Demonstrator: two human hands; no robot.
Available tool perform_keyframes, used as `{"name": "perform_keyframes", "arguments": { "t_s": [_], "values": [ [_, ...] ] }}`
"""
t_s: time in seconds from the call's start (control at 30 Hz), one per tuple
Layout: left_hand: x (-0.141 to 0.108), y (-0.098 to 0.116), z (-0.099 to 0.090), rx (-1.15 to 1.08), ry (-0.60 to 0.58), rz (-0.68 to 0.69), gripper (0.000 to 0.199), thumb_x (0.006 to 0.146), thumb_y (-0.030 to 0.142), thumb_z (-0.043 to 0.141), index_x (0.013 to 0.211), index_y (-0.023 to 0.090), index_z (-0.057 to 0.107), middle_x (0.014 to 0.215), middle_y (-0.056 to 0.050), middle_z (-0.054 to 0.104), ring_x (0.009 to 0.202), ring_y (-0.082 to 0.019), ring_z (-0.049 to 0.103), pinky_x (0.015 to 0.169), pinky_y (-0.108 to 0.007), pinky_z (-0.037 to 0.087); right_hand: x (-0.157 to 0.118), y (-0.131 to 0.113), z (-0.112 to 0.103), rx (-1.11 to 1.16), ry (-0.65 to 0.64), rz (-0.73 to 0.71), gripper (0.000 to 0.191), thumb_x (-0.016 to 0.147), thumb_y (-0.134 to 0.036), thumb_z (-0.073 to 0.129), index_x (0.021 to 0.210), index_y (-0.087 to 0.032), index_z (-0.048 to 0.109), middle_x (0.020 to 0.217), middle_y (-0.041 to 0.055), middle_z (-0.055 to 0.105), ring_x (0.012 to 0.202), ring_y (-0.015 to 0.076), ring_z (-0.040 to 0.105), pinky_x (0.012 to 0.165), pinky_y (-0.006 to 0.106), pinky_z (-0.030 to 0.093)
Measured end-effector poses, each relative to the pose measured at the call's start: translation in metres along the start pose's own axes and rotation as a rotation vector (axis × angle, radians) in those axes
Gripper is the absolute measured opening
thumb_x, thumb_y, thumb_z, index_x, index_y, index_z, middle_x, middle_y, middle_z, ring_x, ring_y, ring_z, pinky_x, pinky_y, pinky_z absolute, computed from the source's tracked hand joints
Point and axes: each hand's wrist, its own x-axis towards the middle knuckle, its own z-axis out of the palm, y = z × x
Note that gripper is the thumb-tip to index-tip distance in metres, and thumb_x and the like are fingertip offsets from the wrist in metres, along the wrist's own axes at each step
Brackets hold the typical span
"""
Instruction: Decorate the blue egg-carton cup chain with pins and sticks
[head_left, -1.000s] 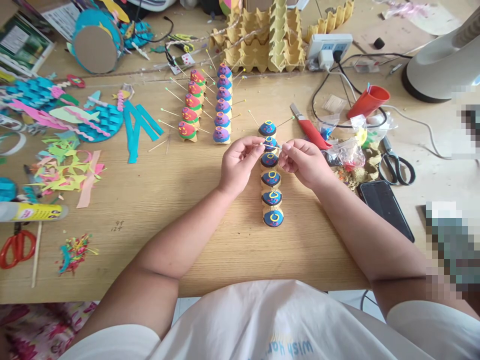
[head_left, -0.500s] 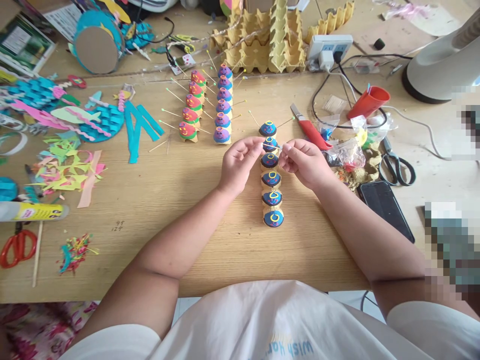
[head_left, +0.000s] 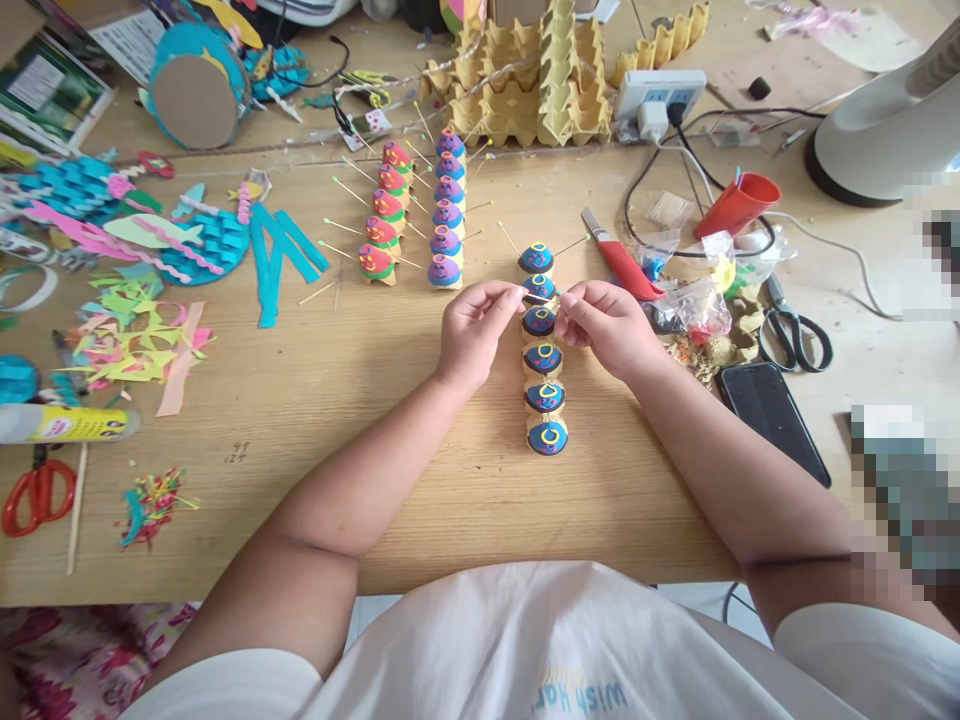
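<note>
A thin pale stick, like a toothpick (head_left: pixel 538 296), stretches between my two hands. My left hand (head_left: pixel 480 328) pinches one end; the fingertips of my right hand (head_left: pixel 604 325) close on the other end, where detail is too small to make out. Under them runs a row of egg-carton cups (head_left: pixel 543 358) with blue clay caps, yellow rings and small faces. The farthest blue cup (head_left: pixel 535 258) has two thin sticks with coloured tips standing out sideways. Farther back stand a row of purple-capped cups (head_left: pixel 445 214) and a row of red-and-green-capped cups (head_left: pixel 385 205), with similar sticks.
On the right lie a red-handled knife (head_left: pixel 626 262), plastic bags of clay (head_left: pixel 694 300), scissors (head_left: pixel 795 330) and a black phone (head_left: pixel 772 420). Egg cartons (head_left: pixel 517 80) and a power strip (head_left: pixel 660 95) stand behind. Paper scraps (head_left: pixel 139 335) and red scissors (head_left: pixel 39 497) are at left.
Both hands stay almost in place over the blue row. My right hand has shifted very slightly left, and the pale stick is still between the fingertips.
</note>
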Motion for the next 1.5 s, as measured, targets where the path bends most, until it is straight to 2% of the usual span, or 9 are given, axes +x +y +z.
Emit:
{"name": "perform_keyframes", "arguments": {
  "t_s": [0.23, 0.33, 0.43, 0.53, 0.7, 1.13, 1.23, 1.33, 1.5],
  "values": [
    [0.000, 0.005, 0.001, -0.034, -0.015, -0.071, 0.045, 0.092, 0.067, 0.073, 0.090, 0.023, 0.083, 0.076, -0.002, 0.075, 0.055, -0.007, 0.050, 0.048, -0.025, 0.036, 0.000, 0.001, 0.000, 0.030, -0.001, 0.004, 0.057, 0.074, -0.072, 0.089, 0.073, -0.020, 0.066, 0.065, -0.0008, 0.072, 0.051, 0.0068, 0.056, 0.047, 0.019, 0.042],
    [-0.001, 0.005, 0.002, -0.070, -0.042, -0.070, 0.042, 0.082, 0.065, 0.084, 0.092, 0.024, 0.083, 0.078, -0.001, 0.077, 0.059, -0.007, 0.057, 0.055, -0.024, 0.047, 0.000, 0.001, 0.001, 0.040, -0.004, -0.001, 0.057, 0.075, -0.072, 0.089, 0.074, -0.020, 0.066, 0.065, -0.0012, 0.072, 0.051, 0.0066, 0.056, 0.048, 0.019, 0.043],
    [-0.003, 0.005, 0.005, -0.075, -0.101, -0.081, 0.047, 0.072, 0.064, 0.093, 0.094, 0.025, 0.084, 0.085, -0.001, 0.081, 0.074, -0.010, 0.070, 0.074, -0.026, 0.059, -0.001, 0.000, 0.002, 0.046, -0.030, -0.015, 0.055, 0.078, -0.070, 0.088, 0.074, -0.020, 0.067, 0.065, -0.0013, 0.072, 0.050, 0.0059, 0.055, 0.048, 0.019, 0.042],
    [-0.003, 0.005, 0.007, -0.073, -0.108, -0.067, 0.045, 0.069, 0.064, 0.094, 0.088, 0.024, 0.083, 0.089, -0.003, 0.083, 0.086, -0.014, 0.076, 0.085, -0.029, 0.063, -0.002, 0.000, 0.004, 0.041, -0.050, -0.015, 0.054, 0.079, -0.070, 0.087, 0.076, -0.020, 0.067, 0.066, -0.0014, 0.072, 0.050, 0.0059, 0.055, 0.048, 0.019, 0.042],
    [-0.003, 0.005, 0.007, -0.105, -0.094, -0.101, 0.044, 0.069, 0.064, 0.094, 0.087, 0.026, 0.083, 0.084, -0.001, 0.082, 0.082, -0.014, 0.075, 0.081, -0.029, 0.063, -0.002, 0.000, 0.005, 0.062, -0.027, -0.001, 0.056, 0.077, -0.073, 0.087, 0.077, -0.022, 0.066, 0.067, -0.0018, 0.072, 0.053, 0.0071, 0.057, 0.049, 0.020, 0.043],
    [-0.006, 0.003, 0.008, -0.060, -0.133, -0.014, 0.040, 0.075, 0.062, 0.092, 0.083, 0.025, 0.080, 0.087, -0.001, 0.080, 0.081, -0.012, 0.073, 0.078, -0.027, 0.061, -0.006, -0.004, 0.014, -0.008, -0.075, -0.008, 0.058, 0.076, -0.075, 0.087, 0.075, -0.022, 0.065, 0.064, -0.0021, 0.069, 0.053, 0.0071, 0.054, 0.049, 0.022, 0.043],
    [-0.001, 0.000, 0.003, -0.035, -0.017, -0.007, 0.039, 0.080, 0.061, 0.087, 0.085, 0.024, 0.076, 0.085, -0.001, 0.079, 0.072, -0.010, 0.067, 0.065, -0.023, 0.054, -0.005, -0.005, 0.011, -0.055, -0.010, -0.046, 0.058, 0.078, -0.077, 0.084, 0.076, -0.022, 0.064, 0.067, -0.0010, 0.070, 0.053, 0.0078, 0.054, 0.050, 0.023, 0.042],
    [0.008, -0.006, -0.004, 0.044, 0.142, -0.012, 0.034, 0.087, 0.055, 0.083, 0.089, 0.023, 0.072, 0.087, -0.001, 0.080, 0.066, -0.009, 0.062, 0.056, -0.022, 0.046, -0.001, -0.004, 0.002, -0.136, 0.155, -0.114, 0.058, 0.081, -0.079, 0.079, 0.077, -0.024, 0.062, 0.071, 0.0004, 0.071, 0.057, 0.0094, 0.053, 0.051, 0.024, 0.041],
    [0.020, -0.017, -0.012, 0.154, 0.151, 0.035, 0.027, 0.087, 0.045, 0.083, 0.086, 0.023, 0.069, 0.089, -0.002, 0.080, 0.081, -0.012, 0.074, 0.074, -0.024, 0.057, 0.009, 0.007, -0.012, -0.288, 0.301, -0.200, 0.048, 0.086, -0.068, 0.082, 0.077, -0.024, 0.064, 0.073, 0.0008, 0.065, 0.064, 0.0134, 0.054, 0.057, 0.028, 0.042]
  ]
}}
